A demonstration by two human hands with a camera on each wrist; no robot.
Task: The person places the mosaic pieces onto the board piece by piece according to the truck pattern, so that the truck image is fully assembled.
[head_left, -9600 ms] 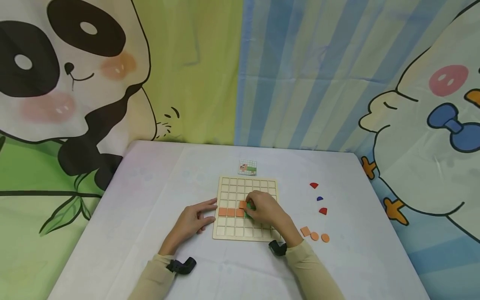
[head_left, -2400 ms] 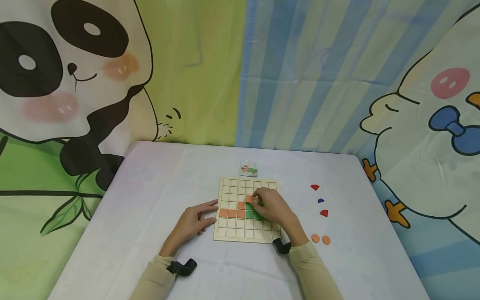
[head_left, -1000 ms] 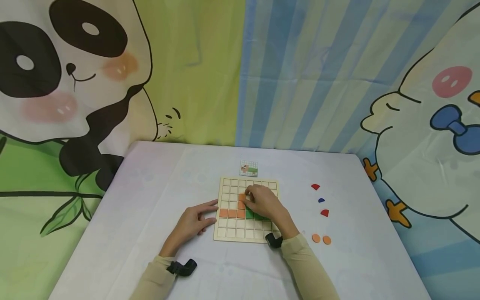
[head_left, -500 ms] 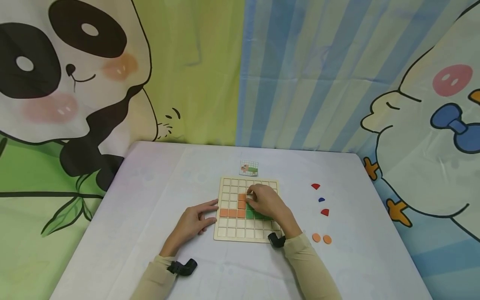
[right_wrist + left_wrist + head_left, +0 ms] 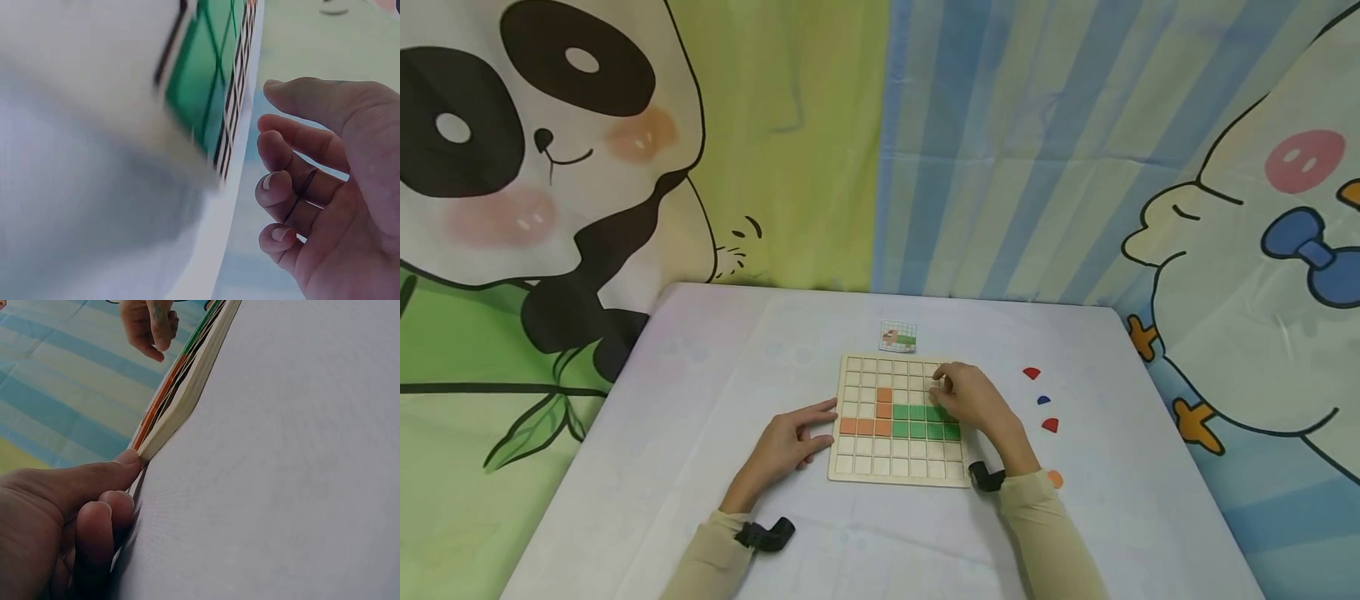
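Observation:
A square wooden grid board (image 5: 861,468) lies mid-table in the head view. Orange square tiles (image 5: 883,411) fill an L-shaped run of its cells, and green square tiles (image 5: 917,422) fill two rows beside them. My left hand (image 5: 782,446) rests against the board's left edge; in the left wrist view its thumb (image 5: 94,478) touches the corner. Over the board's right side hovers my right hand (image 5: 973,398), covering part of the green rows. Loosely bent fingers with nothing between them show on the right hand (image 5: 325,169) in the right wrist view.
Behind the board lies a small picture card (image 5: 898,337) with an orange and green pattern. To the right are two red wedge pieces (image 5: 1032,372), a blue half-round piece (image 5: 1043,400) and an orange disc (image 5: 1056,479) partly behind the right sleeve.
An orange square tile has gone from the table's right side onto the board, above the other orange one. My right hand has since let go and moved right. The left hand stays put.

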